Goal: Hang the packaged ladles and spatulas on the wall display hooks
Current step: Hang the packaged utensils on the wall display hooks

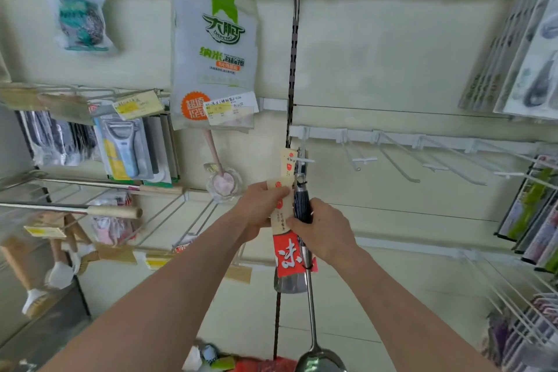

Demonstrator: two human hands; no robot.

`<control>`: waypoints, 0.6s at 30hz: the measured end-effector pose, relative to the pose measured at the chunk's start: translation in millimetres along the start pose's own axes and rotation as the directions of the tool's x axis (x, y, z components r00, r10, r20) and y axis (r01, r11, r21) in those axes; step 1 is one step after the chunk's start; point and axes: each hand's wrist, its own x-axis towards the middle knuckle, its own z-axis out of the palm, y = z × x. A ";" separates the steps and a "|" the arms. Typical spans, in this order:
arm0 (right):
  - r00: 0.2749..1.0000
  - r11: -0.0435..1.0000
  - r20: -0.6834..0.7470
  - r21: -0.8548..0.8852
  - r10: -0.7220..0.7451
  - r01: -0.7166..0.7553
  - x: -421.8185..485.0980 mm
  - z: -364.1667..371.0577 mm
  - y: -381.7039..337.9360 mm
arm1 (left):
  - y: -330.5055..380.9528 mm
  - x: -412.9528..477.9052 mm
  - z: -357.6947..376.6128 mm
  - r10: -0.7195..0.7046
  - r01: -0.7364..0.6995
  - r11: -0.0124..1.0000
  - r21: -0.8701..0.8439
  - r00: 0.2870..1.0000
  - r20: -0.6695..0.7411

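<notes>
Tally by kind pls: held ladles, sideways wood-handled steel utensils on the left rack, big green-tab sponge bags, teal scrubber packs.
Held ladle: 1
Wood-handled steel utensils: 2
Green-tab sponge bag: 1
Teal scrubber pack: 1
Total: 5

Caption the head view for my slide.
Left hand pinches the card label, right hand grips the dark handle, holding a packaged ladle at a white wall hook.

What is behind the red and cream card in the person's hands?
Below the card a grey metal blade sticks out, probably a spatula. Its handle is hidden by the card, the left hand and the right hand. The ladle lies along the card's right edge.
</notes>
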 end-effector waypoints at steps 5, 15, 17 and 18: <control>1.000 0.999 -0.030 -0.036 0.007 -0.009 6.4 10.4 -4.0 | 0.5 12.5 -4.7 -0.027 0.026 0.999 0.046 0.999 0.039; 0.998 1.000 -0.060 0.010 -0.001 0.002 5.1 18.9 -15.7 | 10.0 25.5 -6.2 -0.007 0.016 0.991 0.132 0.998 -0.066; 0.998 1.000 -0.065 0.027 0.010 -0.008 3.2 20.3 -16.1 | 10.9 26.2 -6.7 -0.024 0.033 0.989 0.144 0.997 -0.068; 0.998 0.999 -0.059 0.036 0.016 -0.014 1.9 20.4 -15.9 | 10.9 26.2 -7.2 -0.042 0.050 0.987 0.150 0.997 -0.059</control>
